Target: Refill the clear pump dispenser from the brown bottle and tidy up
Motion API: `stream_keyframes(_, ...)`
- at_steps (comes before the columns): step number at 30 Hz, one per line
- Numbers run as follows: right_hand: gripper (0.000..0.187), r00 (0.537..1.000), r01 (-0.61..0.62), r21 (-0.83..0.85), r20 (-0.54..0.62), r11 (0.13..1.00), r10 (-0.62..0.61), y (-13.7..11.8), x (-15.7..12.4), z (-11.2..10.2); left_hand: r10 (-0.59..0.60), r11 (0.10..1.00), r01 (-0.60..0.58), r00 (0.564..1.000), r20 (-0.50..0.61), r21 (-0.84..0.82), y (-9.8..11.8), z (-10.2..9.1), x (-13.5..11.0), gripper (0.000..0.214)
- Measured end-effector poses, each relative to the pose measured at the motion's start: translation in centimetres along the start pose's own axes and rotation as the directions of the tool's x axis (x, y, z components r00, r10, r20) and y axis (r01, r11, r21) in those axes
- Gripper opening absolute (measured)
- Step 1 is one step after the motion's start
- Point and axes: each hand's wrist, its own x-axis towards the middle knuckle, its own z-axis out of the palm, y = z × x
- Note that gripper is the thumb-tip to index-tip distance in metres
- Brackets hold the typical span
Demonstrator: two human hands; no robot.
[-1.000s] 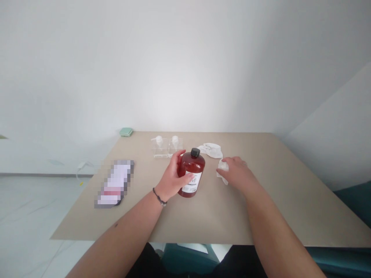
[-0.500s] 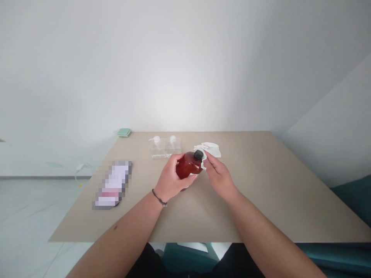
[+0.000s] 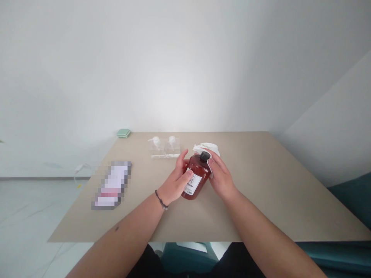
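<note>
Mostly the two grips share the load: the amber bottle (image 3: 196,178) sits tilted above the middle of the surface (image 3: 261,200), apparently cradled between them for a steady hold, with its label (image 3: 192,183) turned up toward the camera. The left grip (image 3: 174,184) is closed round the lower front, thumb at the label's edge. The right grip (image 3: 222,178) curls closed round the far side below the black cap (image 3: 204,156), a white tissue (image 3: 206,147) bunched against the bottle's shoulder by its fingers. Both forearms angle inward from the bottom corners. Beyond, two clear pump bottles (image 3: 165,148) stand; further left lie a green case (image 3: 123,133) and a pixelated packet (image 3: 111,185).
</note>
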Motion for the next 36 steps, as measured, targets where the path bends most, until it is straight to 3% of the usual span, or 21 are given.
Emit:
stream_keyframes(3,0.047,1.000,-0.010,0.022,-0.010,1.000,0.010,0.0,0.0,0.2,0.051,0.993,-0.048,0.998,-0.022,0.108,-0.1,0.2,-0.2,0.106)
stream_keyframes(6,0.045,0.999,-0.033,0.065,0.020,0.997,0.032,-0.4,-0.2,0.1,-0.018,0.988,0.028,0.998,-0.063,0.151,0.5,0.4,-0.3,0.095)
stream_keyframes(9,0.045,0.998,-0.052,0.150,0.034,0.987,0.048,-0.7,-0.4,-0.1,-0.073,0.997,0.074,0.997,-0.039,0.034,1.1,0.4,-0.1,0.077)
stream_keyframes(14,0.048,1.000,0.019,0.135,-0.018,0.991,-0.016,-0.1,-0.2,-0.3,-0.038,0.990,0.047,0.997,0.070,-0.130,1.1,0.4,0.3,0.075)
stream_keyframes(18,0.051,0.998,0.034,0.072,-0.045,0.997,-0.031,0.1,-0.2,0.1,-0.002,0.999,0.001,1.000,-0.018,-0.035,0.3,0.8,0.0,0.084)
stream_keyframes(22,0.049,0.999,-0.016,0.093,-0.033,0.996,0.019,-0.8,-0.4,0.6,0.043,0.999,-0.044,0.998,-0.040,-0.012,0.0,1.4,-0.2,0.102)
stream_keyframes(26,0.049,0.999,-0.046,0.109,0.012,0.993,0.045,-1.4,-0.6,0.9,0.004,0.994,-0.010,0.999,-0.049,-0.111,0.0,1.7,-0.1,0.083)
stream_keyframes(30,0.057,0.994,-0.084,0.158,0.083,0.984,0.071,-1.2,-0.5,1.3,0.089,0.963,-0.118,0.988,-0.126,-0.243,-0.4,1.5,0.1,0.082)
stream_keyframes(36,0.054,0.977,-0.098,0.137,0.204,0.986,0.068,-1.3,-0.3,1.7,0.213,0.951,-0.269,0.928,-0.305,-0.155,-1.1,0.8,0.6,0.086)
